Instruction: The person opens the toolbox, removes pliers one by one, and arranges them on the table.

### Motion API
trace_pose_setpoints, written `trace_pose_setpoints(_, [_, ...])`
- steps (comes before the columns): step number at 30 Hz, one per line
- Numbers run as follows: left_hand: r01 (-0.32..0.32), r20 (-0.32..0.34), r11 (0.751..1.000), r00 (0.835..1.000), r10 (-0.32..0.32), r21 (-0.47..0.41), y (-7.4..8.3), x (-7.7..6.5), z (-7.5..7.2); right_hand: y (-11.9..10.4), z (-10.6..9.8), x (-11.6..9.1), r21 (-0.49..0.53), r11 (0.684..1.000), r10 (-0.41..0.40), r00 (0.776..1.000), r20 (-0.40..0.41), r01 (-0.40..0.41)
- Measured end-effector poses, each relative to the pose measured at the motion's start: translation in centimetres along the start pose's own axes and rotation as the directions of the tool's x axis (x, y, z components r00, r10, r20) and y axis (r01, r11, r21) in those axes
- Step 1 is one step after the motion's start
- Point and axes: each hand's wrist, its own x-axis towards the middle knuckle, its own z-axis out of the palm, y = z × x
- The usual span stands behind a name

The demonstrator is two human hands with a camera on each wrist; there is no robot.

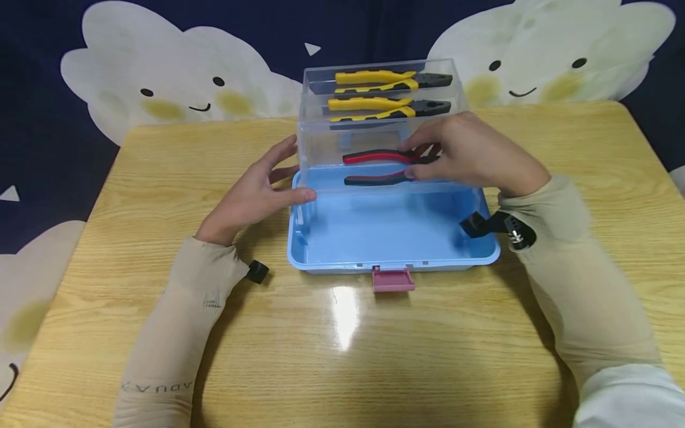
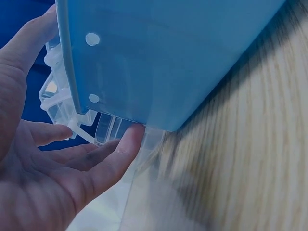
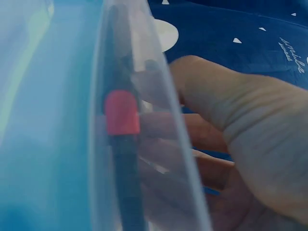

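Note:
A light-blue toolbox (image 1: 390, 229) stands open with clear tiered trays (image 1: 326, 142) raised over its back half. My right hand (image 1: 471, 148) pinches red-and-black pliers (image 1: 374, 157) at the lower tray, handles pointing left; their head is hidden behind my fingers. Through the clear tray wall in the right wrist view, a red part of the pliers (image 3: 121, 113) shows beside my fingers. At the toolbox's left side, my left hand (image 1: 257, 193) has its fingers spread, the thumb over the rim and a fingertip touching the back corner.
Yellow-and-black pliers (image 1: 374, 77) lie in the top tray, with a second yellow-and-black pair (image 1: 374, 104) in the tray below. A pink latch (image 1: 393, 280) hangs from the toolbox's front. Everything rests on a wooden table (image 1: 299, 356) before a dark cloud-patterned cloth (image 1: 257, 18).

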Motion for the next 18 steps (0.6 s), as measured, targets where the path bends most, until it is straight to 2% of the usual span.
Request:
trace_pose_setpoints(4, [0.003,-0.004,1.000,1.000,-0.003,0.006,-0.06,0.02,0.06,-0.04,0.23,0.21,-0.003,1.000,0.017,1.000,-0.010,-0.017])
trace_pose_setpoints(18, [0.004,-0.010,1.000,1.000,-0.004,0.018,-0.13,-0.02,-0.01,-0.21,0.35,0.17,-0.116,0.993,0.039,0.999,0.013,-0.038])
